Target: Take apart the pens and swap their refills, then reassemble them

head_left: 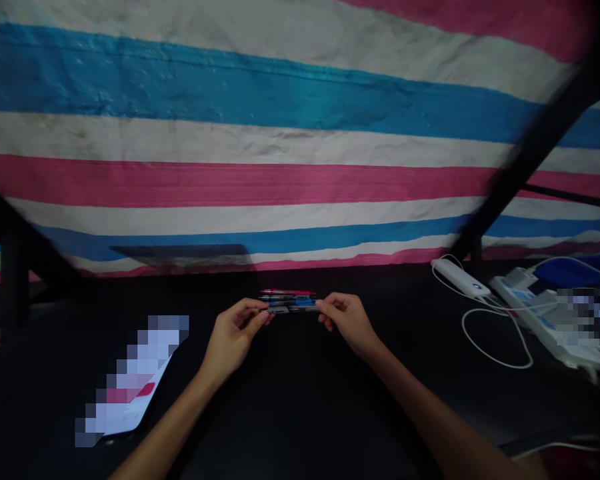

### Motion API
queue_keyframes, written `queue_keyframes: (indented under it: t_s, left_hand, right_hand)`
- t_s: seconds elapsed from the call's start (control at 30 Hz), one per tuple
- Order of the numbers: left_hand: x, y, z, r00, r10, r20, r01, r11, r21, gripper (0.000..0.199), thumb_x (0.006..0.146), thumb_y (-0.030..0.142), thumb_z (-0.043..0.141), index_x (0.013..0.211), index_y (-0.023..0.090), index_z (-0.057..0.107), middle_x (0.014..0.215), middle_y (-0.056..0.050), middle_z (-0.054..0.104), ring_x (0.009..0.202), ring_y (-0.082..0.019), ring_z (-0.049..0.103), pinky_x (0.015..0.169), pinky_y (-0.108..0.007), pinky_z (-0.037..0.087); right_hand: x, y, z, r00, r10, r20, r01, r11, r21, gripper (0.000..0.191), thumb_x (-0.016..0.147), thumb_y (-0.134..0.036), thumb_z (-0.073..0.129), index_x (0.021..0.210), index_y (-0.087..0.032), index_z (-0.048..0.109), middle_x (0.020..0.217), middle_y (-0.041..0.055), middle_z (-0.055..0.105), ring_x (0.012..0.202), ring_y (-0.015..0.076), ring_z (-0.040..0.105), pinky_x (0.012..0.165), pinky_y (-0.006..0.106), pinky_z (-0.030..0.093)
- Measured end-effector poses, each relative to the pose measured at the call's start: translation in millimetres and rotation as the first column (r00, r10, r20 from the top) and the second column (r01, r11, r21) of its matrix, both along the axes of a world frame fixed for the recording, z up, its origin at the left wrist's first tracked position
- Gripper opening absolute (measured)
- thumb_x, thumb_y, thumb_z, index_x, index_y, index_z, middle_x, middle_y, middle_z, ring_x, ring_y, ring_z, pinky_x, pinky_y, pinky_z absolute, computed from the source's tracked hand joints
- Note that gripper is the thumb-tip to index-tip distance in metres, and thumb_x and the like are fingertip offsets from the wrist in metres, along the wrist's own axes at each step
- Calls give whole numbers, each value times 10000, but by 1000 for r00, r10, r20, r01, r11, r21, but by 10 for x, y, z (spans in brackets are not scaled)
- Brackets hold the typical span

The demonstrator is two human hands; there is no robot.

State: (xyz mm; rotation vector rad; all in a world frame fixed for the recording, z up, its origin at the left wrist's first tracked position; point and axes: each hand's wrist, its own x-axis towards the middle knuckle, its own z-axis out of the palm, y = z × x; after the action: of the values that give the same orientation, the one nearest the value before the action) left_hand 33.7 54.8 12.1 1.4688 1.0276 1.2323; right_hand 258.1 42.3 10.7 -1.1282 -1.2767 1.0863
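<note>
Both my hands are out over a dark table (290, 400). My left hand (233, 337) pinches the left end of a small bundle of pens (290, 303), blue, dark and one red or pink. My right hand (347, 320) pinches the bundle's right end. The pens lie level between the two hands, just above the table top. How many pens are in the bundle is too blurred to tell.
A white card or packet (130, 390) lies at the left on the table. At the right are a white power bank (460, 277) with a looping white cable (500, 350) and white and blue packaging (535, 300). A striped tarp (280, 133) hangs behind, crossed by dark poles (530, 153).
</note>
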Motion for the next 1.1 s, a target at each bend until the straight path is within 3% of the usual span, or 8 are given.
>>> queue_keyframes:
  t_s: [0.13,0.23,0.33,0.53,0.73,0.87,0.97,1.1]
  left_hand:
    - [-1,0,11,1000,8,20,-8,1000,-2,165,754,253,678,885,165,629,796,-19,679,765,-146,640,742,-261,495]
    - [-10,9,22,999,25,27,-25,1000,-7,173,755,259,678,888,161,626,800,-24,686,763,-150,644,752,-274,495]
    - [-25,21,23,999,44,26,-44,999,2,180,759,264,673,896,159,621,803,-29,689,772,-159,648,767,-294,495]
    - [-19,25,-6,1000,26,8,-27,1000,7,172,765,259,668,896,160,619,800,-26,688,777,-158,650,755,-279,494]
    - [-15,15,4,999,29,22,-29,1000,0,168,764,256,671,894,161,625,802,-25,689,767,-151,649,749,-266,496]
    - [-18,20,-7,999,24,31,-24,1000,5,166,757,253,677,889,164,630,788,-20,690,764,-146,649,743,-254,495]
    - [-6,24,-15,999,12,41,-12,1000,9,157,752,248,680,878,166,632,770,-14,688,752,-145,651,730,-252,499]
    - [4,25,-10,1000,17,25,-17,1000,10,157,748,254,679,869,164,634,766,-18,691,745,-152,655,724,-261,504]
  right_hand:
    - [5,-6,7,992,4,123,7,996,-92,460,842,-511,497,593,-138,600,454,-2,520,360,64,403,345,178,284]
    - [33,-1,45,998,27,62,-27,1000,5,276,799,-429,593,894,-171,625,677,10,594,487,90,503,377,174,361]
    - [63,5,73,996,91,5,-91,989,118,448,660,-268,747,1059,-232,547,861,5,581,655,121,560,470,200,453]
    - [36,-8,57,993,105,48,-110,988,108,179,832,-315,577,971,-203,560,578,-41,537,515,101,503,486,216,419]
    - [48,-15,77,989,127,78,-132,989,68,320,780,-340,636,1060,-221,536,719,-8,600,589,120,558,485,212,432]
    - [72,-3,52,976,121,183,-136,988,72,197,777,-365,639,831,-177,620,686,8,597,579,119,548,498,220,429]
    - [70,10,18,952,121,281,-130,991,13,392,880,-447,467,670,-153,621,532,6,550,474,105,492,468,227,387]
    - [61,-12,40,964,61,257,-92,990,110,314,790,-385,624,1041,-199,585,740,9,613,631,133,575,538,230,426]
